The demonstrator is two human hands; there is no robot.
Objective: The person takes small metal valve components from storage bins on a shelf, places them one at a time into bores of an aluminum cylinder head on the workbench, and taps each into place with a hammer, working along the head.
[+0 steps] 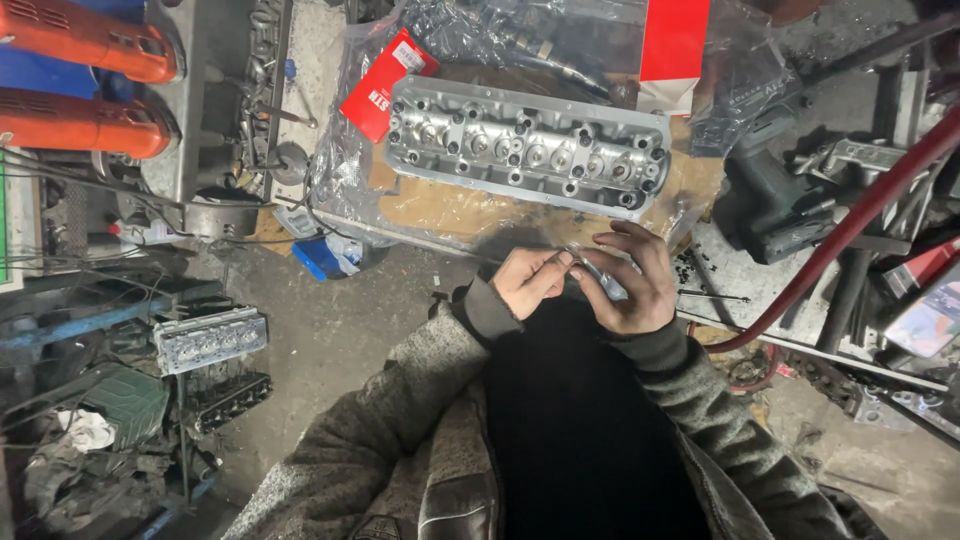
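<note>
Left hand (pixel 528 280): your fingers pinch the end of a small metal part (pixel 598 275).
Right hand (pixel 632 282): closed around it.
Part: held before the cylinder head (pixel 528 148).
Tip: keep it steady, grip firm.

An aluminium cylinder head (pixel 528 147) lies on clear plastic sheeting (pixel 700 90) over a cardboard sheet (pixel 440 205). A red carton (pixel 385 83) rests just beside its left end. Two orange power tools (pixel 80 80) sit at upper left. A second cylinder head (pixel 210 338) lies on the floor at left. A red hose (pixel 850 228) runs diagonally at right, crossing a dark metal workbench (pixel 760 275).
</note>
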